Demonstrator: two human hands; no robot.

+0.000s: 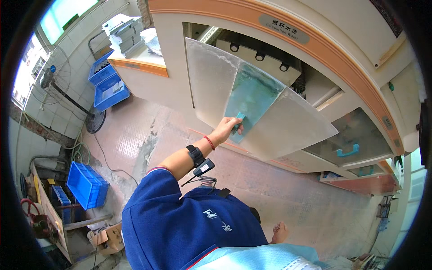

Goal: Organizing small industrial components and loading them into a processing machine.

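One left hand (230, 127) curls fingers round handle (240, 116), step likely moving panel (279, 128), next calling for steadiness; right hand (280, 232), fingers unclear.

We observe the frosted whitish door panel (281, 121), with its blue-green centre section (254, 92) and teal handle (240, 116), tilted open before the cream cabinet (173, 85), partly covering its front opening.

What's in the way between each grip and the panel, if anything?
Nothing I can see. The left grip is closed round the handle on the panel. The right grip is apart from the panel, and in the picture only floor shows between them.
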